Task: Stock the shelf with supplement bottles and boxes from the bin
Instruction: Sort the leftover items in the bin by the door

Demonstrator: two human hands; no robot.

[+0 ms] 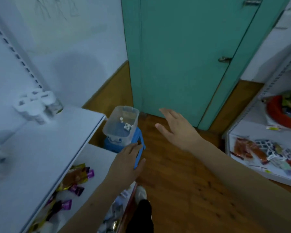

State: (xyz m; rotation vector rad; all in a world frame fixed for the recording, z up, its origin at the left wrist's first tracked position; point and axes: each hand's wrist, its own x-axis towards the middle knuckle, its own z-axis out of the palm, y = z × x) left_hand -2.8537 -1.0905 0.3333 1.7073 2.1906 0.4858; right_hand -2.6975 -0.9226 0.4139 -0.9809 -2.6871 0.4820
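One clear bin (121, 125) sits on a blue stool (139, 140) on the floor beside the white shelf (45, 148); two small white items lie inside it. A blurred cluster of white bottles (35, 105) stands on the shelf. Left hand (126, 163) and right hand (176, 128) both reach out with fingers spread, holding nothing.

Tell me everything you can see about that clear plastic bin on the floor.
The bin is a see-through plastic tub with rounded corners and no lid on. It stands upright on a blue stool beside the white shelf, near the green door. It looks nearly empty: a few small white items and a tan box lie inside. Neither hand touches it.
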